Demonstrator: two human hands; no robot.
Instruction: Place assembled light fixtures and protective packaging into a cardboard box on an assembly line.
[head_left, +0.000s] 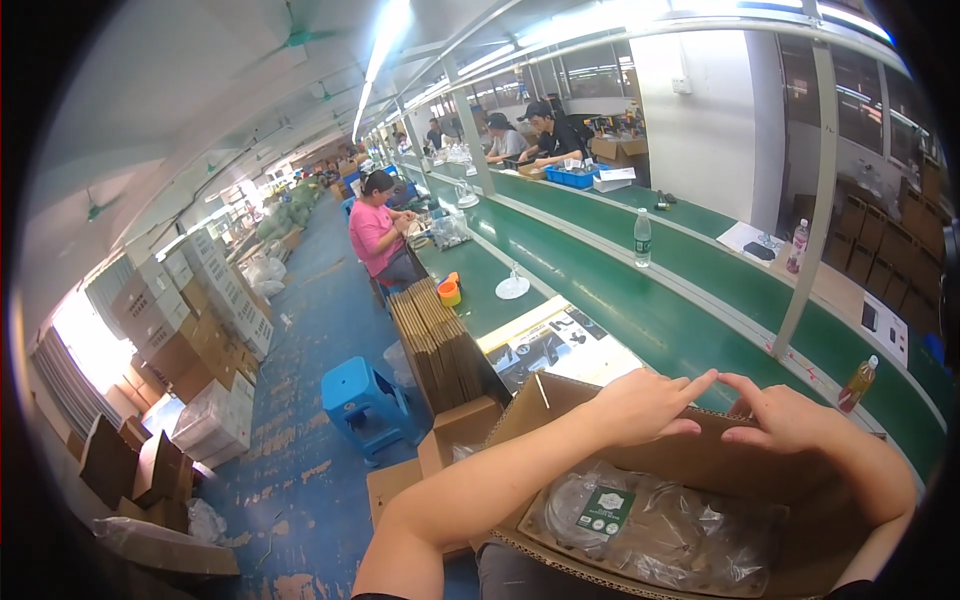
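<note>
An open cardboard box (820, 500) stands right in front of me. In its bottom lie clear plastic-wrapped items (665, 530), one bearing a dark green label card (605, 511). My left hand (645, 408) reaches across to the box's far edge, its fingers stretched to the right and thumb apart. Opposite it, my right hand (785, 415) comes in from the right with fingers extended and thumb apart. The two hands' fingertips nearly meet above the far wall. Neither hand shows anything in its grasp, though the fingers partly cover the box's edge.
Flattened cardboard sheets (435, 345) stand left of the box, near a blue stool (367, 400). A printed sheet (560, 345), orange tape rolls (450, 290) and a water bottle (642, 238) stand along the green bench (690, 325). A co-worker in pink (375, 235) sits farther along.
</note>
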